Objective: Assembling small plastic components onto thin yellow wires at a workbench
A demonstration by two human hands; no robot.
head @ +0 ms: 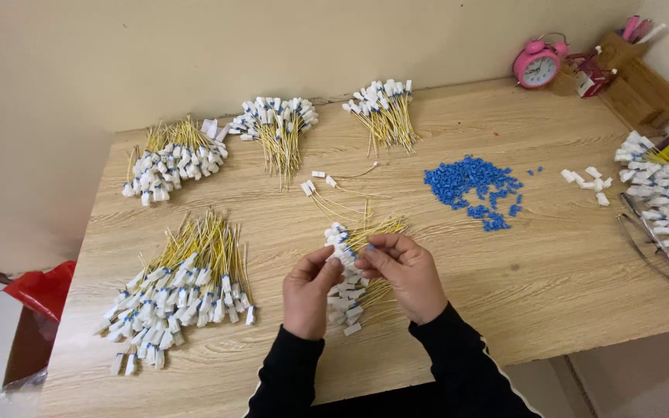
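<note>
A pale wooden table (551,263) is filling most of the view, standing against a plain cream wall (195,54). Both hands are meeting over its near edge. The left hand (309,290) and the right hand (404,275) are pinching one white plug (344,251) between their fingertips, the fingers pressed close together around it; its yellow wire is trailing away from the person. Just under the hands, a small bundle of wires (354,298) with white plugs is lying on the table.

Other bundles of the same yellow wires are lying around: a big one (180,294) at the near left, one (168,162) at the far left, and two more (276,128) (385,108) along the back edge. A few loose wires (334,193) are lying between these and the hands. A heap of small blue pieces (470,186) is sitting well to the right of the hands, with a few white plugs (590,182) beyond it, then metal tweezers (648,240) and another pile of plugs (667,193) at the right edge.

A pink alarm clock (537,66) is standing in the far right corner beside a wooden holder (636,77). A red bag (40,286) is lying on the floor to the left of the table.
</note>
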